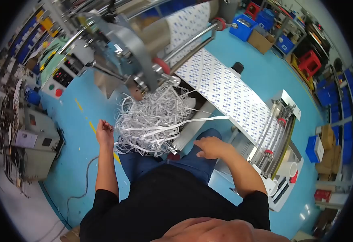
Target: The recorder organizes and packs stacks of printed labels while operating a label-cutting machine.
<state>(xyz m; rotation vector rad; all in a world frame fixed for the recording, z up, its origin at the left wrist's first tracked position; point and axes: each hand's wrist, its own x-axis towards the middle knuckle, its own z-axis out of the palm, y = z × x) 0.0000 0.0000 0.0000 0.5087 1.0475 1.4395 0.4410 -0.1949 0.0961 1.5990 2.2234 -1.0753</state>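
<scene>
A big tangled heap of thin white paper strips (150, 117) lies in front of me, below the machine's rollers. At its left edge is my left hand (105, 132), with fingers curled together; whether a strip end is between them is too small to see. My right hand (210, 147) rests over my right thigh, palm down, its fingers loosely stretched and holding nothing. Just beyond it, one longer white strip (204, 119) runs from the heap toward a wide white web printed in blue (229, 90). This web spans from the upper rollers down to the right-hand roller unit.
A grey roller machine (132, 48) stands over the heap. On the right is a roller unit (279, 129) with a white base. A control panel (59, 78) with buttons and a grey cabinet (35, 145) stand left. Blue bins (243, 27) and a red stool (309, 61) are farther back.
</scene>
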